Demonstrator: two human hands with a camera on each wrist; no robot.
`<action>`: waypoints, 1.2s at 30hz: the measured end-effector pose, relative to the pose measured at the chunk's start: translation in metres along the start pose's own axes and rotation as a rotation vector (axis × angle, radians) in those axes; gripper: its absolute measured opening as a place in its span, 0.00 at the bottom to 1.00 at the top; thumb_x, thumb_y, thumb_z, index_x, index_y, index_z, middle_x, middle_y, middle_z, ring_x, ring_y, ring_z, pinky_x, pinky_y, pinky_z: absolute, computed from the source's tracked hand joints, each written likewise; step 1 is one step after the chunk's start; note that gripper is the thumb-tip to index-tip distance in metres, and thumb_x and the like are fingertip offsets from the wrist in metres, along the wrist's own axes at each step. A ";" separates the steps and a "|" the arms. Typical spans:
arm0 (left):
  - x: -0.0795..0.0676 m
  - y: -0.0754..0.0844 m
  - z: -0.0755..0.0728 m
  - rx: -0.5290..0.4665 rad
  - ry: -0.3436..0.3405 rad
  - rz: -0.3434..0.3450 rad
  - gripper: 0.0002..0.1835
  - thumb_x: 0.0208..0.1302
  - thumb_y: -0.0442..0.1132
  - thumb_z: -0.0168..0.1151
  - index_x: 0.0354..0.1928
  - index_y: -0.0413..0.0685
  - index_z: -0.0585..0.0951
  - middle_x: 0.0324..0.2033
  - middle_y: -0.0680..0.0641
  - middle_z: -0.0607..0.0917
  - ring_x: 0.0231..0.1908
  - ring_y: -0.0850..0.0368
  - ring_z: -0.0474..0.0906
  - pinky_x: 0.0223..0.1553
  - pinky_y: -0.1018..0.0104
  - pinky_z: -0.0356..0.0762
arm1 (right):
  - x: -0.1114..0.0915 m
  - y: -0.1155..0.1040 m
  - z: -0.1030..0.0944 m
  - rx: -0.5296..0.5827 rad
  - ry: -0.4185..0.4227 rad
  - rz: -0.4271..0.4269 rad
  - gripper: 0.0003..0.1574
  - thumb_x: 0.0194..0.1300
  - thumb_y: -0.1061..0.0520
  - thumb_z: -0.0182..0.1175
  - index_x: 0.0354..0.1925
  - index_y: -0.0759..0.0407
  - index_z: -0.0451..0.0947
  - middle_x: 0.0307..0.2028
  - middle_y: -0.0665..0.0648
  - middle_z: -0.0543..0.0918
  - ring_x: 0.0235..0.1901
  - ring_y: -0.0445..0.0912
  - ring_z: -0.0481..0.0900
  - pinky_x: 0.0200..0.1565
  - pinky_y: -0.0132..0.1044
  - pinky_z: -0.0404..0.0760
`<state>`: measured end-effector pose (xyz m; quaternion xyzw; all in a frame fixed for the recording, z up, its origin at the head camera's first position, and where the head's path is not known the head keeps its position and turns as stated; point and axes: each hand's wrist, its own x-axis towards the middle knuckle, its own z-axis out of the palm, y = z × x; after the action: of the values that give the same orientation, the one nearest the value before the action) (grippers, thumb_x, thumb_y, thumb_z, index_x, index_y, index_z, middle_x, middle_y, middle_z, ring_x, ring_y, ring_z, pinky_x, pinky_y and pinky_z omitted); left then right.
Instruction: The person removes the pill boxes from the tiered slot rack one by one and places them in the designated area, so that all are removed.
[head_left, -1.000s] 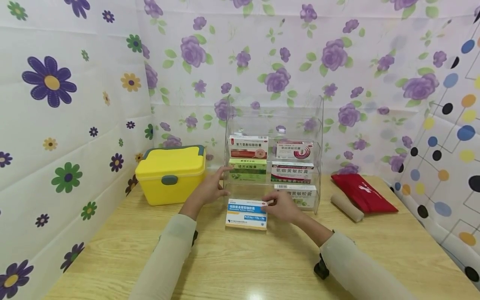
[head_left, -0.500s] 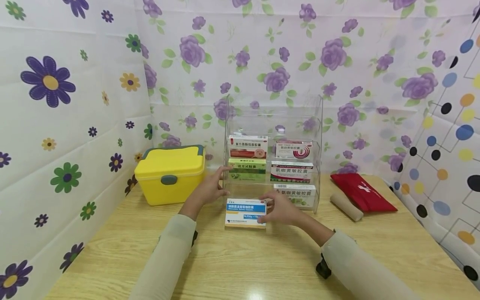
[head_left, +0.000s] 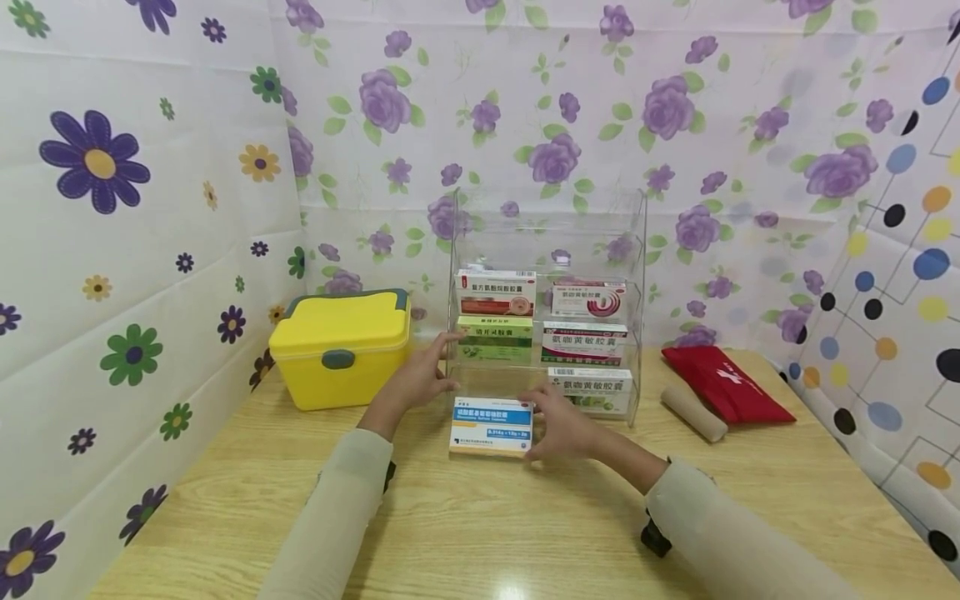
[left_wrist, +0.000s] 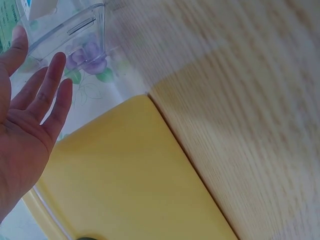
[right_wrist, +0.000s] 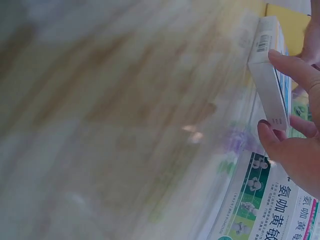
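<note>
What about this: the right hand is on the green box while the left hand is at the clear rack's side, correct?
Not the green box: the head view shows the right hand on the blue-and-white box. The rest stands.

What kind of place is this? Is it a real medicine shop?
Probably not; it looks more like a table set up as a little pretend one. A clear rack holds medicine boxes, a red pouch with a white cross lies nearby, and a flowery sheet hangs behind.

Medicine boxes (head_left: 495, 342) in a rack (head_left: 551, 223) on the table (head_left: 480, 533), case (head_left: 341, 358) left, roll (head_left: 693, 415) and pouch (head_left: 727, 387) right.
</note>
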<state>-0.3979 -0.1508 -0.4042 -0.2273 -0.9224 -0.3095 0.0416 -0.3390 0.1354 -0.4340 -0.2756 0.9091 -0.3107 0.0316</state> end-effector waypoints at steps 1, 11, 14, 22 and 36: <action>0.000 0.000 0.000 -0.001 0.000 -0.001 0.47 0.59 0.35 0.72 0.72 0.73 0.56 0.61 0.35 0.77 0.37 0.53 0.85 0.47 0.51 0.82 | 0.000 0.000 0.000 -0.005 0.000 -0.005 0.62 0.38 0.54 0.84 0.69 0.63 0.65 0.61 0.64 0.66 0.57 0.57 0.73 0.57 0.53 0.75; -0.001 0.002 0.000 -0.018 0.005 0.013 0.47 0.59 0.34 0.72 0.72 0.72 0.56 0.60 0.34 0.78 0.37 0.53 0.85 0.46 0.52 0.82 | 0.000 0.001 0.000 -0.056 -0.004 -0.131 0.58 0.43 0.54 0.81 0.67 0.70 0.65 0.57 0.65 0.72 0.53 0.58 0.77 0.54 0.49 0.78; -0.002 0.002 0.000 -0.023 0.004 0.020 0.47 0.59 0.34 0.72 0.73 0.71 0.56 0.60 0.34 0.78 0.37 0.52 0.85 0.46 0.51 0.82 | -0.001 0.000 0.001 -0.086 -0.004 -0.145 0.55 0.44 0.52 0.80 0.65 0.70 0.67 0.55 0.63 0.74 0.52 0.57 0.78 0.53 0.48 0.79; -0.001 0.001 0.001 -0.002 0.014 0.016 0.46 0.59 0.35 0.72 0.73 0.71 0.56 0.59 0.34 0.78 0.37 0.53 0.84 0.45 0.52 0.82 | -0.003 -0.001 0.003 -0.123 -0.008 -0.144 0.49 0.47 0.46 0.78 0.62 0.66 0.72 0.53 0.60 0.73 0.49 0.52 0.79 0.49 0.45 0.80; -0.001 0.000 0.001 0.006 0.007 0.023 0.46 0.59 0.36 0.72 0.73 0.71 0.56 0.59 0.35 0.79 0.37 0.53 0.85 0.47 0.53 0.82 | 0.004 0.004 0.007 -0.117 -0.024 -0.138 0.44 0.46 0.44 0.78 0.56 0.67 0.78 0.52 0.60 0.80 0.46 0.49 0.84 0.50 0.43 0.81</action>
<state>-0.3974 -0.1505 -0.4055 -0.2368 -0.9205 -0.3070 0.0489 -0.3425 0.1322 -0.4416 -0.3426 0.9042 -0.2550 0.0049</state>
